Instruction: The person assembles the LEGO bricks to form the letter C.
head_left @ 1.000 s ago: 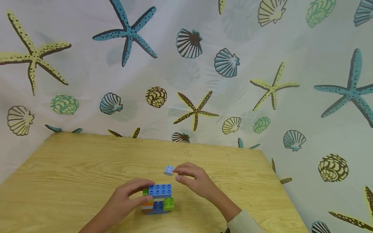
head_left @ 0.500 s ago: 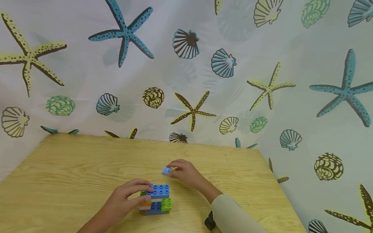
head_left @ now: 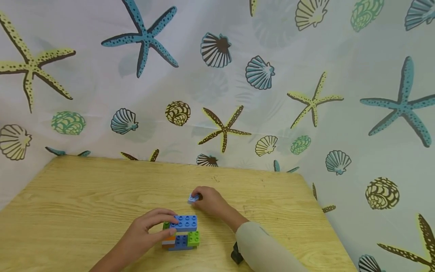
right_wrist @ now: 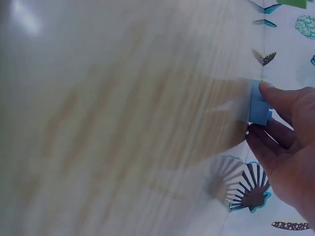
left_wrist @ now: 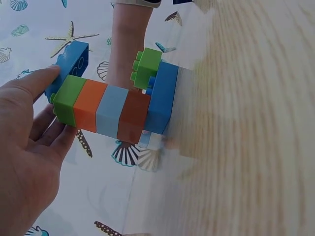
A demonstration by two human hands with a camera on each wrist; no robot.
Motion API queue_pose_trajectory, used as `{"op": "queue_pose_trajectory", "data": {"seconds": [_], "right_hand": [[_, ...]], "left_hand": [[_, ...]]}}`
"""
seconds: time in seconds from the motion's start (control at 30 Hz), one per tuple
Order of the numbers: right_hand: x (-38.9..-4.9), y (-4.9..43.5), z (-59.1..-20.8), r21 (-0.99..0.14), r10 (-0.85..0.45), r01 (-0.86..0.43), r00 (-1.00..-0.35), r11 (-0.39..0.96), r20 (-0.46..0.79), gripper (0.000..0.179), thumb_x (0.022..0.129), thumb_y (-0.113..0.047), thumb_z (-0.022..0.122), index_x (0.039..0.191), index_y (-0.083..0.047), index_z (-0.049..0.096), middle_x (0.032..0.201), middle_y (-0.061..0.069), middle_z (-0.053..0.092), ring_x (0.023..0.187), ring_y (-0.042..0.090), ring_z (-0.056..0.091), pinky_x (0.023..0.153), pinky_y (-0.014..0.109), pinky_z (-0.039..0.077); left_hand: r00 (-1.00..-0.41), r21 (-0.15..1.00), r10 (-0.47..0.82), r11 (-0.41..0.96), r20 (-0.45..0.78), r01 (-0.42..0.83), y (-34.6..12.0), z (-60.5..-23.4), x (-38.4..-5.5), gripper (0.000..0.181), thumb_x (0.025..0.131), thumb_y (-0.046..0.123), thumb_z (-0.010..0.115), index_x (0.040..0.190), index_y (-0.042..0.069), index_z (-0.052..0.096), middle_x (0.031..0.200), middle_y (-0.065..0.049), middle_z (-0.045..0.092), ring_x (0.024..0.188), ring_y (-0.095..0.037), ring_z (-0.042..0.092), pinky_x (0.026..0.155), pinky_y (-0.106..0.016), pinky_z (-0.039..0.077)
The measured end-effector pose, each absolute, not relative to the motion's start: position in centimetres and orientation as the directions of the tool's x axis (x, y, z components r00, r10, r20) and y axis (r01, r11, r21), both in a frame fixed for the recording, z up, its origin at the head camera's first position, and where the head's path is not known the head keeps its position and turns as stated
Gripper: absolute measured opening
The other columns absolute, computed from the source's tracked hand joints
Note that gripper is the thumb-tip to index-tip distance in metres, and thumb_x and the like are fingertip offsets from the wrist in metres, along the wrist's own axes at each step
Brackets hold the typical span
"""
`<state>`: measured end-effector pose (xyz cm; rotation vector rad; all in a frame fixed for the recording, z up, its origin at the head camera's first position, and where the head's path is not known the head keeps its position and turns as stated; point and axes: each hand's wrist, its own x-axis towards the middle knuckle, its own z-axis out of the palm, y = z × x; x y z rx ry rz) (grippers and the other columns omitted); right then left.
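My left hand (head_left: 149, 228) grips the top of a toy brick build, thumb and fingers at the long blue brick (head_left: 188, 223). In the left wrist view that brick caps one end of a column of green, orange (left_wrist: 90, 105), light blue and brown (left_wrist: 133, 115) bricks. The column stands on a blue base brick (left_wrist: 163, 98), which also bears a lime green brick (head_left: 193, 238) on its other side. Farther back, my right hand (head_left: 211, 202) pinches a small light blue brick (right_wrist: 258, 104) between thumb and fingers, low at the wooden tabletop.
The wooden table (head_left: 102, 189) spreads around both hands. Behind it and along the sides hangs a pale cloth (head_left: 238, 158) printed with starfish and shells. A black object (head_left: 236, 254) shows by the right sleeve (head_left: 261, 245).
My right hand has moved left onto the small light blue brick, and its fingers have closed around it. The left hand stays at the build.
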<state>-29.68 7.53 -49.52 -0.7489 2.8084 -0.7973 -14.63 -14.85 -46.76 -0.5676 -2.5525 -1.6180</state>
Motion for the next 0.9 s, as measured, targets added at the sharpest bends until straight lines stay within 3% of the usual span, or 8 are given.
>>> {"op": "queue_pose_trajectory", "data": {"seconds": [0.27,0.6,0.77,0.9], "right_hand": [[-29.1,7.6,-49.1,-0.493,-0.502,-0.453,-0.864,0.743,0.038,0.015,0.096,-0.024,0.072,0.110,-0.018,0.070,0.113,-0.004,0.067,0.099,0.008,0.061,0.087,0.026,0.052],[-25.5,10.3,-47.6,-0.787,-0.514,-0.417,-0.844,0.455,0.150,0.017,0.098,-0.020,0.069,0.114,-0.016,0.070,0.117,-0.001,0.064,0.107,0.013,0.063,0.094,0.021,0.054],[-23.5,11.8,-47.1,-0.856,-0.499,-0.382,-0.849,0.348,0.175,0.017,0.097,-0.019,0.070,0.113,-0.016,0.070,0.118,0.002,0.066,0.110,0.019,0.066,0.092,0.022,0.055],[-22.1,12.7,-46.8,-0.871,-0.499,-0.367,-0.850,0.327,0.170,0.019,0.096,-0.022,0.071,0.115,-0.017,0.069,0.117,0.002,0.067,0.106,0.015,0.066,0.089,0.023,0.056]], "left_hand": [[-0.926,0.839,0.273,0.412,0.260,0.357,-14.6,-46.4,-14.9,0.014,0.091,0.040,0.074,0.104,0.037,0.073,0.123,0.013,0.065,0.117,-0.005,0.059,0.096,-0.032,0.054],[-0.909,0.816,0.284,0.413,0.305,0.403,-14.3,-46.6,-15.1,0.009,0.091,0.035,0.075,0.100,0.036,0.071,0.120,0.014,0.065,0.113,-0.003,0.059,0.094,-0.033,0.056],[-0.902,0.813,0.294,0.406,0.317,0.418,-14.2,-46.8,-15.2,0.009,0.091,0.035,0.074,0.100,0.036,0.071,0.120,0.014,0.064,0.112,-0.002,0.059,0.093,-0.035,0.056],[-0.906,0.820,0.292,0.402,0.307,0.408,-14.2,-46.9,-15.3,0.009,0.091,0.035,0.075,0.100,0.035,0.071,0.121,0.013,0.064,0.112,-0.003,0.059,0.093,-0.036,0.056]]}}
